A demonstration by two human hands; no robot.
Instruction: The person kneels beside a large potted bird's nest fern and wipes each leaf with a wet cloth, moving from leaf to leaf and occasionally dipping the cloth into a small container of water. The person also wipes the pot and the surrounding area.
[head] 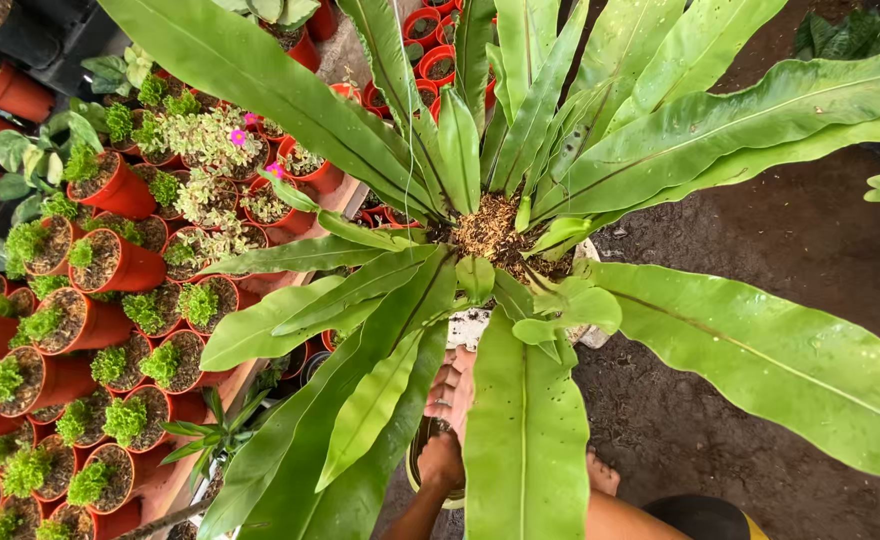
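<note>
Nearest to us, our left hand (450, 390) reaches forward under the leaves of the fern (490, 230). Its fingers lie flat against the lower side of the white pot (470, 325), probably to support it from below, because the wide leaves leave no room to take the plant from above. The grip looks open and flat, not closed around anything, but the leaves hide part of it. Our right hand is not visible, only a small piece of arm at the lower edge. The fern sits in the middle, over dark soil ground (760, 240). Farther to the left, many red pots (125, 265) with small green plants stand close together in rows.
</note>
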